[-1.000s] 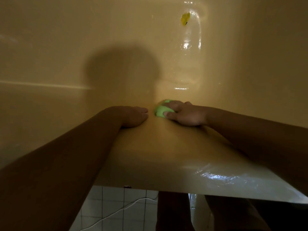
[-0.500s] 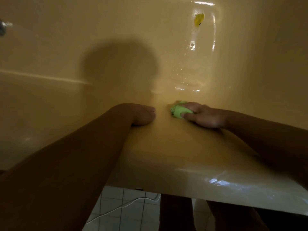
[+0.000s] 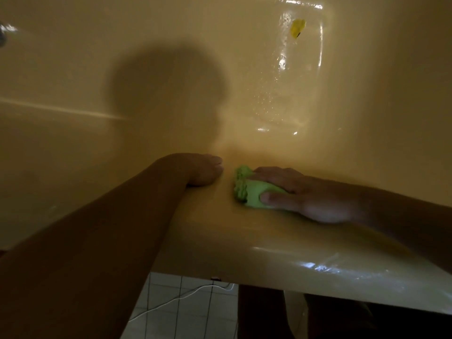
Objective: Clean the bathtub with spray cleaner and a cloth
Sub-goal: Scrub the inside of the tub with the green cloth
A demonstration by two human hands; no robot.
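A beige bathtub fills the view, its broad rim running across the lower half. On that rim lies a bunched green cloth, and my right hand holds it down, fingers over the top and thumb along the near side. My left hand rests on the rim just left of the cloth, its fingers bent over the inner edge and holding nothing. No spray bottle shows.
A recessed soap shelf in the far tub wall holds a small yellow item and glistens wet. A metal fitting shows at the far left edge. Below the rim are a white tiled floor with a white cable and my legs.
My right hand has slid the green cloth a little toward me across the rim and now lies flatter over it. My left hand has stayed in place.
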